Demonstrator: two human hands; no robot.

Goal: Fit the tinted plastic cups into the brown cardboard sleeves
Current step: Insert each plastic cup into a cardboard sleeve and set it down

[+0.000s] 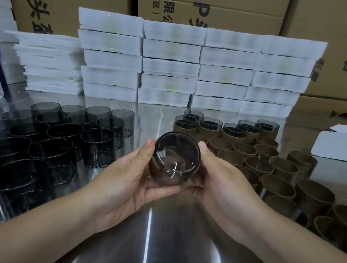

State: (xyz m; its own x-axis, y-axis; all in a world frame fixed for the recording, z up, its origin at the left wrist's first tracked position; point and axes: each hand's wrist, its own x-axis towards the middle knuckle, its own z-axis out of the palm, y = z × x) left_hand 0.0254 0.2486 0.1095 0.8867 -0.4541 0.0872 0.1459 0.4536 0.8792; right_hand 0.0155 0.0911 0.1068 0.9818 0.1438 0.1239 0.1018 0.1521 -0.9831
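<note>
While the left hand [129, 176] and right hand [223, 184] grip it over the table [171, 256], the tinted cup [176, 154] sits in a brown sleeve [154, 171], axis tilted toward the camera (round end facing us). Bare cups [62, 136] crowd its left, empty sleeves [277, 186] its right.

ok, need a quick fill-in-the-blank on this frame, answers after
1. The left hand and right hand hold one cup seated in a brown ____.
2. The bare cups stand on the person's ____ side of the table.
3. The empty sleeves stand on the person's ____ side.
4. The stacked foam trays at the back are ____ in colour.

Missing words: sleeve; left; right; white.
</note>
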